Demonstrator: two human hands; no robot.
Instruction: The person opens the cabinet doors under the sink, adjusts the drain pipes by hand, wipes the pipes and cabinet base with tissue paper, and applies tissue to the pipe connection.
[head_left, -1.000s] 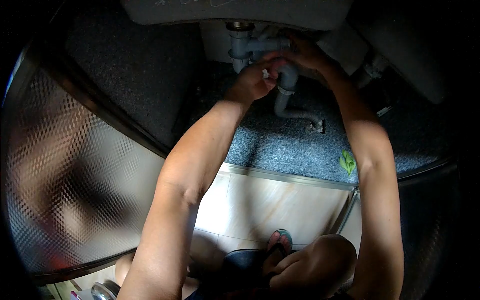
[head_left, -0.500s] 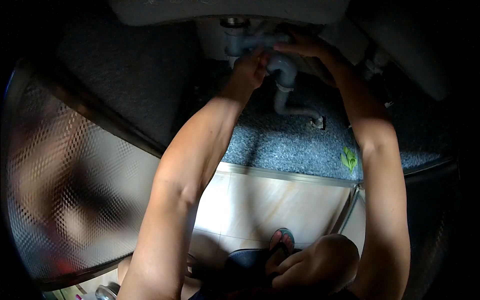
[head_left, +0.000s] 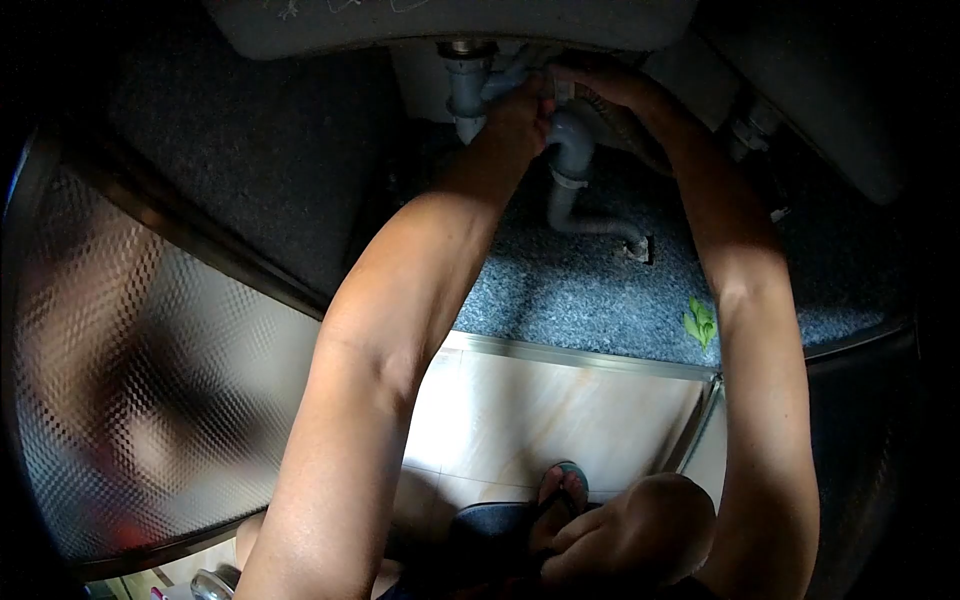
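Under a dark basin, both my hands reach to a grey drain pipe point(head_left: 572, 150) with a curved trap. My left hand point(head_left: 525, 108) is closed round the horizontal part of the pipe, left of the bend. From the other side my right hand point(head_left: 603, 80) closes over the same stretch, its fingertips mostly hidden in shadow. A pale fitting point(head_left: 563, 92) shows between the hands. To the left, the upright tailpiece point(head_left: 466, 90) hangs from the metal drain. The trap's lower end runs into a hole point(head_left: 637, 248) in the blue-grey speckled cabinet floor.
The basin's underside point(head_left: 450, 30) hangs low over my hands. A ribbed hose point(head_left: 625, 125) runs behind my right wrist. Green leaves point(head_left: 700, 322) lie near the metal edge strip point(head_left: 570, 358). A textured cabinet door point(head_left: 170, 370) stands open at left.
My left hand has shifted right along the pipe, closer to my right hand. The tailpiece and the pale fitting show more clearly now. The view has moved slightly.
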